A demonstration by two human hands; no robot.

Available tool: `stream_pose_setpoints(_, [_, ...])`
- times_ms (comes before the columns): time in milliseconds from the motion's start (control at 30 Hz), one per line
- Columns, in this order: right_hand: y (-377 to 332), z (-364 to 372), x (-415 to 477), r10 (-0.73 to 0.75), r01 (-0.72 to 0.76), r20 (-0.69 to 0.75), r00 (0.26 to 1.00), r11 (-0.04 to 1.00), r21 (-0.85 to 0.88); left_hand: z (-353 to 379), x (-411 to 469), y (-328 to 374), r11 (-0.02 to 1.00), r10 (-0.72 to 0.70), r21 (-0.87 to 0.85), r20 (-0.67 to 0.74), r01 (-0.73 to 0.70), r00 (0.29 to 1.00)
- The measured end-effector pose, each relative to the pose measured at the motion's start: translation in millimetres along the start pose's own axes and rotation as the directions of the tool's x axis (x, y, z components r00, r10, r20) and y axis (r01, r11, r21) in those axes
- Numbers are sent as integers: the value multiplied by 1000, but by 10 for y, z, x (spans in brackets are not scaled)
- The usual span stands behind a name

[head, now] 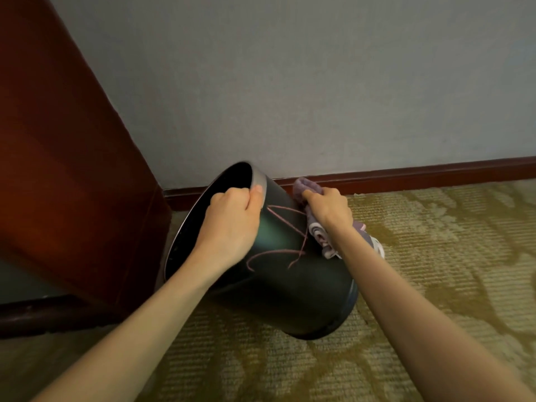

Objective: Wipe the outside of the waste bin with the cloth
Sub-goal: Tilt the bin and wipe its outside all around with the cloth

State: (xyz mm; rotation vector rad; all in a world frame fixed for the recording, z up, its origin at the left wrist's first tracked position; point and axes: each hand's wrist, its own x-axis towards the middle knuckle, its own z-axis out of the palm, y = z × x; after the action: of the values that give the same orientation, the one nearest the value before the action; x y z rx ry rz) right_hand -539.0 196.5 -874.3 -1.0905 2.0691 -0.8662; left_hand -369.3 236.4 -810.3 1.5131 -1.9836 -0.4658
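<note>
Left hand grips the rim of the waste bin, fingers hooked inside the mouth, thumb over the edge, tipping it toward the left so the mouth faces the dark wooden furniture. Right hand is closed around a bunched purple cloth, pressing it on the far upper side of the bin, close to the baseboard. Bin sits tilted on the patterned carpet, base down at the right, just in front of the wall.

Step, I judge: wiping is under way on the upper far side, and most of the outside looks not yet covered. Pink scribble lines show on the dark side facing me, between my two hands. Next I'd need to drag the cloth across those marks while my left keeps the bin steady, then turn it to reach the rest.

Hidden: the bin's underside and far side, part of the cloth under my wrist. Can't tell if the cloth is damp. Inside of the bin is too dark to read.
</note>
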Motion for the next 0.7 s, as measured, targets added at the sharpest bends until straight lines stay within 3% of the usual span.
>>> stream_pose_setpoints(133, [-32,58,-299,-114,126,-193,974,991,50,5,92,-1,999,-49,-20,23,49,999])
stream_pose_setpoints(367, [-27,359,-878,-167,249,-475,864,962,114,64,257,46,990,-121,-76,4,121,993])
stream_pose_setpoints(700, [-107,289,-750,-222,274,-412,884,959,71,3,200,-1,997,-46,-70,-3,46,999])
